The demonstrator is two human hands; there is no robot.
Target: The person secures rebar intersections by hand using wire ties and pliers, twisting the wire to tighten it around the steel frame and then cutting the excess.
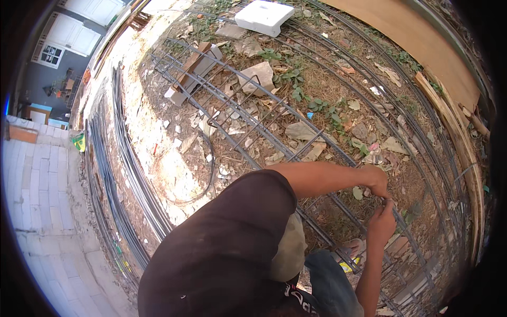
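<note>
A long steel rebar cage with crosswise stirrups runs slantwise over the ground, from the upper left down to the lower right. My left hand reaches across from the left, its fingers bent and pinched at the outer long bar of the cage. From below comes my right hand, closed, with its fingertips meeting those of the left. Whatever is between the fingers is too small and too covered to make out. My dark sleeve and torso hide part of the cage's middle.
Beneath the cage's far end stands a brown and white block, near a pale stone. Loose rebars lie to the left. A white block-like piece, a wooden plank and a tan board border the right side.
</note>
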